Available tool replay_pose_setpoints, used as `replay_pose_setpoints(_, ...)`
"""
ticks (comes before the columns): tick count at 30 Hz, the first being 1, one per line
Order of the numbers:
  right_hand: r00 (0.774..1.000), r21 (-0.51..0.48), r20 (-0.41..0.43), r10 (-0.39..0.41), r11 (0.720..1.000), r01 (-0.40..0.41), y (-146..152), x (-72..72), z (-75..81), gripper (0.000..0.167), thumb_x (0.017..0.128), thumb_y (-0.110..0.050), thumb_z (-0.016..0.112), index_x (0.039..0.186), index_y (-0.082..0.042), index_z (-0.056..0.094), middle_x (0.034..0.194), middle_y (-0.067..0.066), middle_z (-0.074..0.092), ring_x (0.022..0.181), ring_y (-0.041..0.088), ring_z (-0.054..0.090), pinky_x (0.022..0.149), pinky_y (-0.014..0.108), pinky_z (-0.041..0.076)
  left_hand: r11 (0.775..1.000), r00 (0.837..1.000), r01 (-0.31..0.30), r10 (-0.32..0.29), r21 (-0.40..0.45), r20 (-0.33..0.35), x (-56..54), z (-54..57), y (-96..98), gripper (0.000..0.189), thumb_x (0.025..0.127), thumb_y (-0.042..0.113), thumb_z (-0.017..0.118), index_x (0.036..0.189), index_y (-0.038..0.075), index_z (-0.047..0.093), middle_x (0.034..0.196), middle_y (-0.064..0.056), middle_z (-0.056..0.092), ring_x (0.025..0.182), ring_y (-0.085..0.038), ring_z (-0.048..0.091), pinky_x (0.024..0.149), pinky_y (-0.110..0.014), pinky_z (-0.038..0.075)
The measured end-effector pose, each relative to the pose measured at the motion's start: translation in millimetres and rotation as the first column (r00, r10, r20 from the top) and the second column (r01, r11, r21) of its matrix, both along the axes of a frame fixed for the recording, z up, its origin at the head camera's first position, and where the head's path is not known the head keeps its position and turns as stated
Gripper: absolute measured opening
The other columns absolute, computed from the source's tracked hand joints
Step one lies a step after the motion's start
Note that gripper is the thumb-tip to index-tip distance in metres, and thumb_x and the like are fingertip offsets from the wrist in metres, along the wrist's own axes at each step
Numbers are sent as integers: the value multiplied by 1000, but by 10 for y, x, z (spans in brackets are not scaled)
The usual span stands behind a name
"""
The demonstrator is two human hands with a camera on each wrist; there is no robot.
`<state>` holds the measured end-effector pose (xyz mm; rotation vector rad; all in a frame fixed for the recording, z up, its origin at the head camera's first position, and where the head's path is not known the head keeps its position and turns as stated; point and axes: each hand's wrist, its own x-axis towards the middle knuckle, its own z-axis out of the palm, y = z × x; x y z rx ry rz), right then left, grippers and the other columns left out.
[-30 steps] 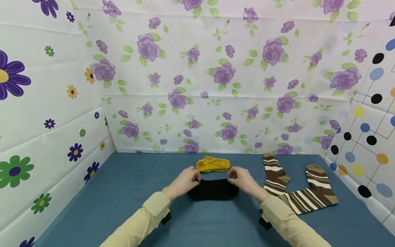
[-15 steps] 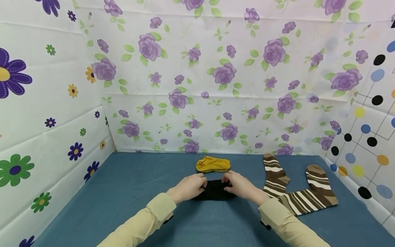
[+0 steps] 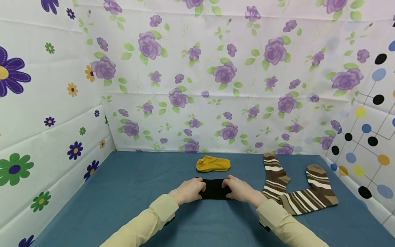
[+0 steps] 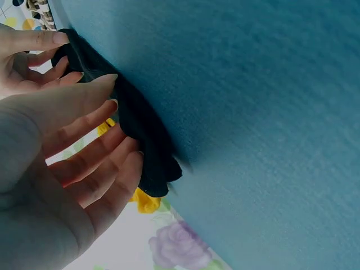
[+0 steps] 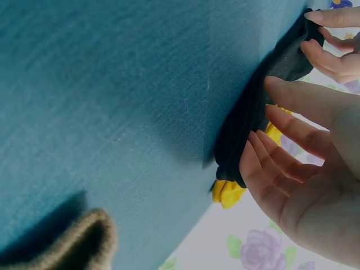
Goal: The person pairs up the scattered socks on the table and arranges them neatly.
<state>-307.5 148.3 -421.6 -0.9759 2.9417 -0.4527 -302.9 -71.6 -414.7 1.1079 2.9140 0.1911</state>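
In the head view a black sock point(image 3: 214, 189) lies sideways across the middle of the table, between the two hands. My left hand point(image 3: 189, 190) holds its left part and my right hand point(image 3: 242, 189) its right part, fingers bent over the top and thumbs on the near side. The covered ends are partly hidden. Both wrist views show the dark cloth between thumb and fingers, the left hand point(image 4: 84, 146) and the right hand point(image 5: 304, 152) facing each other along it. Just behind lies a yellow ankle sock point(image 3: 213, 164), flat.
To the right, a brown, white-striped sock point(image 3: 274, 171) and a second striped sock point(image 3: 311, 193) lie overlapping near the right forearm. The blue cloth point(image 3: 135, 181) covers the table. Patterned sheets, among them a floral one point(image 3: 210, 116), wall the back and both sides.
Both hands have come down from the black sock's top edge and slightly inward, now gripping it lower and covering its ends. The yellow and striped socks lie as before.
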Motion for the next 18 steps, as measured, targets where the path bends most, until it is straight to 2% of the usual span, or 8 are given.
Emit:
replay_pose_setpoints(10,999,16,20,-41,999,41,-11,-87,9,27,76,-2,72,101,-6,63,90,8,49,77,21,50,64,36,44,999,999,-33,33,5,18,-97,-8,31,16,78,10,72,91,10,62,82,0,46,74,-14,48,60,-25,43)
replay_pose_setpoints(18,997,-2,45,-69,998,69,-11,-174,-8,27,77,-1,71,102,-5,62,92,9,50,83,23,51,67,36,44,996,994,-86,85,11,68,-204,-30,61,17,78,10,71,92,10,62,83,-1,46,74,-14,47,60,-25,42)
